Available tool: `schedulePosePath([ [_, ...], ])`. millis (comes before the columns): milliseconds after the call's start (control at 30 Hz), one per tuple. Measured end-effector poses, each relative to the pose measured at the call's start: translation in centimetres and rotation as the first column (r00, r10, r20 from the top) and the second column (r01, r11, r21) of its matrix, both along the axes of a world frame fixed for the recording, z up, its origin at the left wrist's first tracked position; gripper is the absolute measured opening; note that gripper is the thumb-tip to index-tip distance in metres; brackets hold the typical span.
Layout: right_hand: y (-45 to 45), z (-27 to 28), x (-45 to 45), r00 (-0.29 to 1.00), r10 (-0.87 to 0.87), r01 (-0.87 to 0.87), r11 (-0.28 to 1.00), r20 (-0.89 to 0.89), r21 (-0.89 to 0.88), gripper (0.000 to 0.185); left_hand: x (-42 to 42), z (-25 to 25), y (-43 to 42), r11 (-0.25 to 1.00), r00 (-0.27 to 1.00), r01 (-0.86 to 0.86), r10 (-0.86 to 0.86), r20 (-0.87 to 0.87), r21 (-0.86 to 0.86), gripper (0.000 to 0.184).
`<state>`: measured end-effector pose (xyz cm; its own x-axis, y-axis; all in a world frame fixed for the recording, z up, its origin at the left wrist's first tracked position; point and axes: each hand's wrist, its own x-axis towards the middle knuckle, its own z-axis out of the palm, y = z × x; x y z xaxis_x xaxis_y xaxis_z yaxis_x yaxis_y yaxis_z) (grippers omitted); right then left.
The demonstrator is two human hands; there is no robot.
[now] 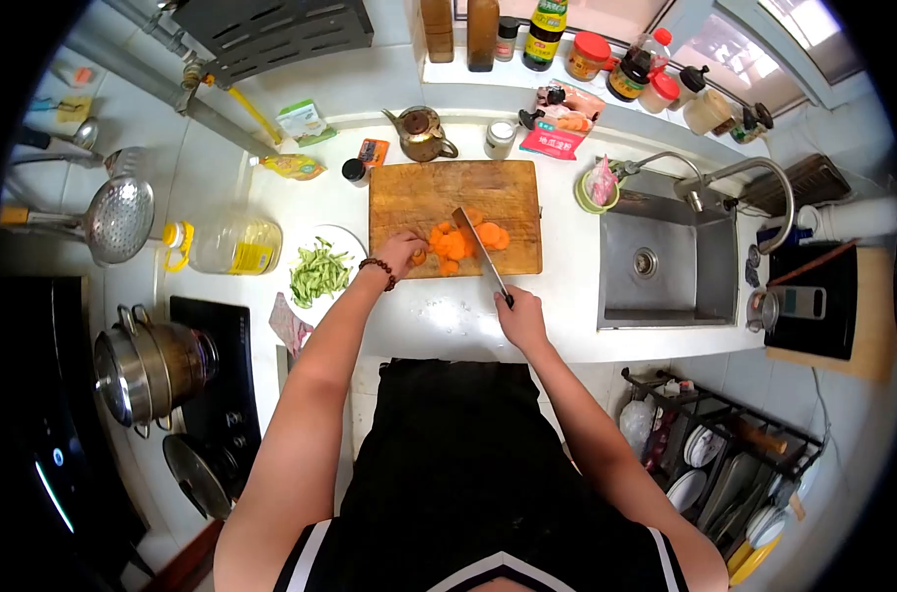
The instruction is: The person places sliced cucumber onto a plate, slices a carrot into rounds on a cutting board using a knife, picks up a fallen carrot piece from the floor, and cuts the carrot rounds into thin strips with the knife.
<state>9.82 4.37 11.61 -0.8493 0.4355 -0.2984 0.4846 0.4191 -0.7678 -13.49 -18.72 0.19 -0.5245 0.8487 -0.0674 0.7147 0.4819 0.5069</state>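
Note:
My right hand (522,318) is closed round the handle of a kitchen knife (480,251). Its blade lies slanted over sliced carrot (448,243), with orange slices on both sides of it. The wooden cutting board (419,192) carries the carrot. At the board's left front edge, my left hand (401,253), with a beaded bracelet on the wrist, has its fingers curled at a small carrot end piece (419,258). Left of that hand, a white plate (348,244) holds cut green strips (319,273), which look like cucumber.
A teapot (422,134) and a lidded jar (500,138) stand behind the board. An oil jug (233,245) is at the left, above the cooktop with a steel pot (143,367). The sink (656,296) lies to the right. A cloth (289,324) hangs near the plate.

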Motion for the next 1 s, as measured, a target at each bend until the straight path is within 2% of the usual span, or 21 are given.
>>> schedulePosePath([
  [67,-1.7,0.5,-0.1,1.0,-0.026,0.025,1.0,-0.009,-0.015,0.02,-0.9,-0.8,-0.4,0.999,0.978,-0.033,0.038,0.203,-0.029,0.045],
  [100,-2.5,0.4,-0.3,0.999,-0.036,0.036,0.999,0.005,-0.004,0.019,-0.3,2.6,-0.1,0.986,0.982,-0.088,0.11,0.151,-0.144,0.04],
  [133,-3.5,0.5,-0.7,0.998,-0.056,0.056,0.998,0.009,0.003,0.019,0.0,2.3,-0.5,0.988,0.984,-0.068,0.09,0.157,-0.138,0.04],
  [200,-5.3,0.7,-2.0,0.993,-0.06,0.061,0.998,0.098,-0.004,0.019,0.6,1.3,-1.5,0.924,0.917,-0.339,0.366,0.159,-0.175,0.043],
  [233,-6.3,0.6,-2.9,0.99,-0.062,0.063,0.998,0.127,-0.004,0.02,1.0,1.9,-1.3,0.901,0.891,-0.394,0.423,0.165,-0.182,0.048],
  [267,-7.4,0.4,-3.8,0.988,-0.077,0.077,0.997,0.136,-0.001,0.02,1.2,2.3,-1.6,0.907,0.895,-0.379,0.41,0.174,-0.184,0.048],
  [333,-9.3,0.1,-5.4,0.991,-0.092,0.087,0.994,0.093,0.058,0.02,1.8,2.8,-2.0,0.877,0.857,-0.457,0.479,0.191,-0.146,0.048],
  [400,-11.0,-0.4,-7.0,0.989,-0.083,0.073,0.994,0.122,0.083,0.023,1.9,3.7,-3.0,0.889,0.877,-0.437,0.455,0.156,-0.137,0.046],
  [467,-12.2,-1.5,-8.4,0.99,-0.02,0.001,0.99,0.137,0.138,0.026,1.7,4.3,-3.5,0.951,0.952,-0.292,0.279,0.124,0.1,0.038],
  [567,-13.9,-1.6,-9.8,0.987,0.008,-0.032,0.988,0.162,0.148,0.025,1.2,3.0,-3.6,0.975,0.978,-0.185,0.172,0.114,0.12,0.029],
  [667,-14.8,-2.7,-10.6,0.99,0.021,-0.041,0.988,0.137,0.148,0.023,0.5,2.0,-3.2,0.981,0.971,-0.175,0.158,0.177,0.083,0.026],
  [733,-15.0,-2.9,-10.7,0.985,0.038,-0.062,0.988,0.17,0.14,0.02,0.0,2.5,-2.7,0.988,0.977,-0.144,0.132,0.166,0.062,0.027],
  [767,-15.2,-3.3,-10.5,0.993,0.027,-0.045,0.988,0.118,0.147,0.021,0.1,2.6,-2.5,0.993,0.982,-0.115,0.108,0.158,0.038,0.029],
  [1000,-15.5,-1.4,-9.1,0.995,0.006,-0.012,0.998,0.096,0.056,0.019,0.0,2.9,-1.5,0.994,0.987,-0.101,0.105,0.118,-0.041,0.036],
])
